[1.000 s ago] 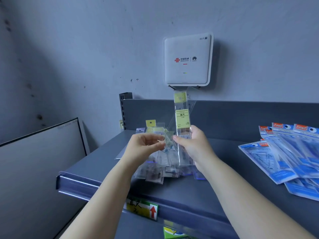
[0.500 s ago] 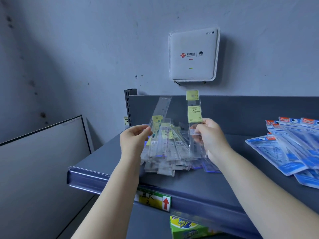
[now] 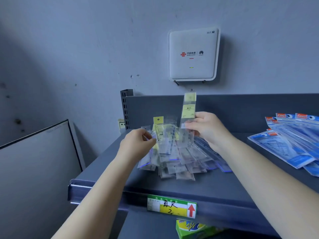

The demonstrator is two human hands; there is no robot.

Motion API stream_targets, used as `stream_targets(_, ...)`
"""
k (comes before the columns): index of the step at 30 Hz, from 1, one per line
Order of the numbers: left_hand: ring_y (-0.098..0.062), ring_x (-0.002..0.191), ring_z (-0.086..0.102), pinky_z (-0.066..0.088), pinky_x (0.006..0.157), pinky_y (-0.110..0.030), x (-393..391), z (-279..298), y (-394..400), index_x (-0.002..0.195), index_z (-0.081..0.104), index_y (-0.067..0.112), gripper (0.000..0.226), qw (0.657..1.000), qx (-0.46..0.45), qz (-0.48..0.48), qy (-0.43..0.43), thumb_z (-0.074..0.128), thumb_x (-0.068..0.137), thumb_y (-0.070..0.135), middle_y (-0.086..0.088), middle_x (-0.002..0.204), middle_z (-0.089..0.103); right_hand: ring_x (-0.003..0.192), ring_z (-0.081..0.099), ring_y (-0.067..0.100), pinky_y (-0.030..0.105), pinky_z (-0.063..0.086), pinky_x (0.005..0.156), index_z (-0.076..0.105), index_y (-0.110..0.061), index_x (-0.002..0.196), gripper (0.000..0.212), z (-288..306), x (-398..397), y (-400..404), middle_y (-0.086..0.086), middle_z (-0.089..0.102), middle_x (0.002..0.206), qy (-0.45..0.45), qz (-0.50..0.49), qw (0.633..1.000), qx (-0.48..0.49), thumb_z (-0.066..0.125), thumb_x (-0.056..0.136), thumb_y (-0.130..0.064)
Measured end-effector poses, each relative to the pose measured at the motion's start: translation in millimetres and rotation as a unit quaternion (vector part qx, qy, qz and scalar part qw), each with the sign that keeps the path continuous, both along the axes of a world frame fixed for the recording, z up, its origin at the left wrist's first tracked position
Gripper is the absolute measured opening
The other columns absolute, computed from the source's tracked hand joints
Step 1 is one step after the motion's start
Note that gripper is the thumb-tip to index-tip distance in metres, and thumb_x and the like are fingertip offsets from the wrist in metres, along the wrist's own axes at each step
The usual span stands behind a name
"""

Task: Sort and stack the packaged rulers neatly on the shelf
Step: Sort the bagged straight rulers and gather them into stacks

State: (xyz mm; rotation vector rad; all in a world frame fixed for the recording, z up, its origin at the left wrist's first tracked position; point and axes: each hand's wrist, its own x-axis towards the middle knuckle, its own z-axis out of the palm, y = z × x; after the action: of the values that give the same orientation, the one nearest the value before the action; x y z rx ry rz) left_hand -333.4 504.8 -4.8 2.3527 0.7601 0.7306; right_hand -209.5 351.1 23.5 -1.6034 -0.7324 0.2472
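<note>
Right hand pinching one packaged ruler upright above the heap; left hand curled, fingertips gripping a clear packet at the left edge of the ruler pile; pile fanned loosely on the grey shelf; blue packets lying well apart at right; white router fixed on the wall above.

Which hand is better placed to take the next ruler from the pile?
Probably the left hand: it already pinches at the packaged rulers in the pile, while the right hand holds one ruler pack upright.
</note>
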Motion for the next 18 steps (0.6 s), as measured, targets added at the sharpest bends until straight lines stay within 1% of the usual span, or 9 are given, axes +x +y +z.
stream_targets(1, -0.012, 0.064, 0.050, 0.037, 0.064, -0.026, -1, 3, 9, 0.075, 0.057, 0.023, 0.009, 1.000, 0.008, -0.006, 0.007, 0.057, 0.084, 0.023, 0.011, 0.065, 0.054, 0.080, 0.058, 0.023, 0.033, 0.046, 0.074, 0.053, 0.003, 0.123, 0.044, -1, -1, 5, 0.007, 0.064, 0.093, -0.024, -0.015, 0.998, -0.057, 0.065, 0.082, -0.004)
stream_targets(3, -0.012, 0.067, 0.050, 0.037, 0.066, -0.026, -2, 9, 25, 0.080, 0.057, 0.024, 0.007, 0.999, 0.020, -0.025, 0.020, 0.056, 0.086, 0.022, 0.012, 0.069, 0.054, 0.100, 0.057, 0.025, 0.034, 0.044, 0.082, 0.037, -0.004, 0.138, 0.065, -7, -1, 14, 0.006, 0.058, 0.117, -0.093, -0.062, 0.976, -0.184, 0.066, 0.082, -0.017)
stream_targets(5, -0.011, 0.065, 0.049, 0.037, 0.063, -0.026, 0, 15, 40, 0.085, 0.059, 0.023, 0.003, 0.998, 0.023, -0.046, 0.035, 0.056, 0.086, 0.023, 0.010, 0.070, 0.053, 0.111, 0.052, 0.021, 0.027, 0.039, 0.082, 0.032, -0.013, 0.142, 0.067, -9, 0, 19, 0.003, 0.047, 0.136, -0.158, -0.103, 0.954, -0.233, 0.064, 0.083, -0.022)
stream_targets(7, -0.011, 0.066, 0.051, 0.040, 0.061, -0.025, 4, 19, 51, 0.091, 0.060, 0.022, 0.006, 0.997, 0.021, -0.064, 0.036, 0.057, 0.086, 0.024, 0.010, 0.074, 0.054, 0.115, 0.049, 0.019, 0.025, 0.035, 0.081, 0.036, -0.017, 0.139, 0.060, -9, 2, 20, 0.001, 0.044, 0.139, -0.206, -0.130, 0.939, -0.243, 0.062, 0.085, -0.022)
stream_targets(10, -0.017, 0.082, 0.055, 0.047, 0.076, -0.031, 14, 22, 61, 0.101, 0.059, 0.021, 0.015, 0.995, 0.031, -0.077, 0.046, 0.057, 0.087, 0.026, 0.006, 0.089, 0.059, 0.117, 0.048, 0.019, 0.027, 0.037, 0.086, 0.040, -0.019, 0.136, 0.055, -7, 5, 17, 0.000, 0.046, 0.135, -0.223, -0.150, 0.929, -0.255, 0.062, 0.086, -0.022)
stream_targets(13, -0.021, 0.089, 0.055, 0.045, 0.078, -0.030, 19, 15, 70, 0.120, 0.052, 0.015, 0.035, 0.993, 0.002, -0.088, 0.084, 0.056, 0.088, 0.029, -0.001, 0.103, 0.057, 0.118, 0.048, 0.019, 0.028, 0.037, 0.090, 0.042, -0.019, 0.135, 0.053, -8, 10, 8, 0.000, 0.047, 0.134, -0.215, -0.182, 0.921, -0.269, 0.062, 0.086, -0.025)
stream_targets(15, -0.023, 0.102, 0.055, 0.043, 0.085, -0.029, 20, 6, 76, 0.130, 0.046, 0.014, 0.048, 0.986, -0.011, -0.089, 0.143, 0.056, 0.088, 0.034, -0.005, 0.121, 0.056, 0.118, 0.049, 0.019, 0.026, 0.036, 0.088, 0.043, -0.020, 0.135, 0.054, -9, 13, 1, 0.001, 0.048, 0.135, -0.199, -0.186, 0.916, -0.295, 0.063, 0.086, -0.032)
stream_targets(17, -0.023, 0.117, 0.051, 0.038, 0.092, -0.028, 21, 0, 77, 0.136, 0.042, 0.013, 0.054, 0.978, -0.020, -0.103, 0.179, 0.054, 0.090, 0.039, -0.006, 0.136, 0.050, 0.115, 0.050, 0.017, 0.026, 0.036, 0.087, 0.043, -0.023, 0.135, 0.057, -11, 14, -5, 0.001, 0.049, 0.134, -0.174, -0.163, 0.911, -0.336, 0.064, 0.084, -0.041)
stream_targets(18, -0.022, 0.121, 0.049, 0.036, 0.091, -0.026, 21, -2, 75, 0.137, 0.042, 0.013, 0.055, 0.976, -0.027, -0.117, 0.184, 0.053, 0.091, 0.041, -0.005, 0.138, 0.048, 0.113, 0.050, 0.016, 0.026, 0.036, 0.087, 0.043, -0.024, 0.135, 0.059, -12, 13, -8, 0.000, 0.050, 0.133, -0.160, -0.140, 0.908, -0.362, 0.063, 0.083, -0.045)
